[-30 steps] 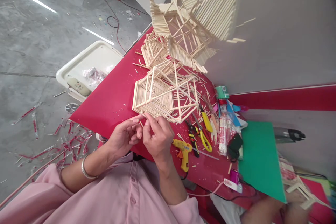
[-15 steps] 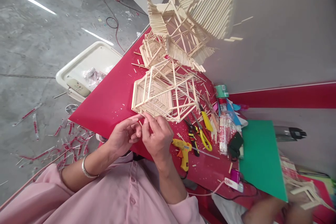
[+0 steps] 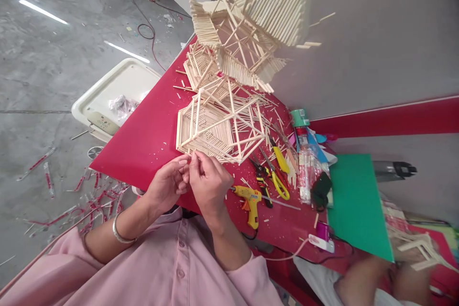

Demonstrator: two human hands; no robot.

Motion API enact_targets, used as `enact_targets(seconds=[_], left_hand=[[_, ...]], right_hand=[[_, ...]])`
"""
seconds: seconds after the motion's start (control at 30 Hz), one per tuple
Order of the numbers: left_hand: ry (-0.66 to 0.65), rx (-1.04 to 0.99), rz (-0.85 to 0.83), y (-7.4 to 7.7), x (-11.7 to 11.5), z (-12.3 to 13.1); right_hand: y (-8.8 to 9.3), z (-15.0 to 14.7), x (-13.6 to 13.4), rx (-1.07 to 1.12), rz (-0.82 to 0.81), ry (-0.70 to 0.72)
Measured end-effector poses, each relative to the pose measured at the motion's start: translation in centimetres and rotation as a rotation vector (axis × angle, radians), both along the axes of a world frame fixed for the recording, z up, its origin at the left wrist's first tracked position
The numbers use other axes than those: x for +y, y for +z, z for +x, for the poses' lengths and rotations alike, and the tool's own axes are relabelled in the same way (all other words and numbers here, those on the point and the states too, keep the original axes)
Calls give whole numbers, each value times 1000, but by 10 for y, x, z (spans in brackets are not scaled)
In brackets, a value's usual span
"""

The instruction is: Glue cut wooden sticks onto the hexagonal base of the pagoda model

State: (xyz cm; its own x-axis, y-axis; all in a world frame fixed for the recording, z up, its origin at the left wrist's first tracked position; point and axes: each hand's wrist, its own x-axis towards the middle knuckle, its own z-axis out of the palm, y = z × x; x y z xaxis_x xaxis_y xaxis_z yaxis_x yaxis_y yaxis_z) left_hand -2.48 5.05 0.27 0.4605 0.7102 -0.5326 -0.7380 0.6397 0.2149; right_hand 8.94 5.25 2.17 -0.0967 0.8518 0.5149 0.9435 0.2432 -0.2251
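My left hand (image 3: 169, 180) and my right hand (image 3: 211, 182) meet at the table's near edge, fingertips almost touching. The thumb and fingers of each are pinched together; whatever they hold is too small and covered to make out. Just beyond the fingertips stands an open frame of pale wooden sticks (image 3: 234, 118), with a layered stick base inside it. Right of my right hand a yellow glue gun (image 3: 251, 203) lies on its side. Yellow-handled scissors (image 3: 279, 185) and black-and-yellow pliers (image 3: 263, 186) lie beyond it.
Behind the frame rises a larger stick model with a ribbed roof (image 3: 276, 2). Loose sticks and packets (image 3: 306, 172) cover the right of the red table (image 3: 143, 138). A green board (image 3: 360, 205) lies at the right, near another person's leg (image 3: 369, 275). A white bin (image 3: 93, 88) stands left.
My view has shifted slightly, so the table and models sit a little further left. Both hands stay pinched together; the right hand has turned slightly, hiding more of its fingertips.
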Motion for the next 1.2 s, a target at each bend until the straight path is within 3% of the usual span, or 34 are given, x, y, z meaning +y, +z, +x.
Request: enact_targets(seconds=[0.27,0.43,0.67,0.77,0.83,0.9,1.0,1.1,1.2], left_hand=[[53,60,-17,7,-10,-5],[-56,-12,20,10,-25,-2],[-190,-110,-34,21,-38,20],[-185,-55,-11,27,-42,27],[-156,33,33,30,-42,28],[-124,141,78,30,-41,28],[-67,264,110,27,-38,25],[-15,331,124,26,-35,23],[25,358,126,28,-33,21]], right_hand=[[8,5,-16,-52,124,106],[15,17,-44,-42,152,181],[11,33,-74,30,159,127],[13,56,-86,44,121,131],[12,82,-96,48,86,17],[8,114,-108,18,5,-270],[-5,157,-123,-98,-289,-544],[-21,179,-129,-41,-543,-604],[-33,186,-125,79,-569,-584]])
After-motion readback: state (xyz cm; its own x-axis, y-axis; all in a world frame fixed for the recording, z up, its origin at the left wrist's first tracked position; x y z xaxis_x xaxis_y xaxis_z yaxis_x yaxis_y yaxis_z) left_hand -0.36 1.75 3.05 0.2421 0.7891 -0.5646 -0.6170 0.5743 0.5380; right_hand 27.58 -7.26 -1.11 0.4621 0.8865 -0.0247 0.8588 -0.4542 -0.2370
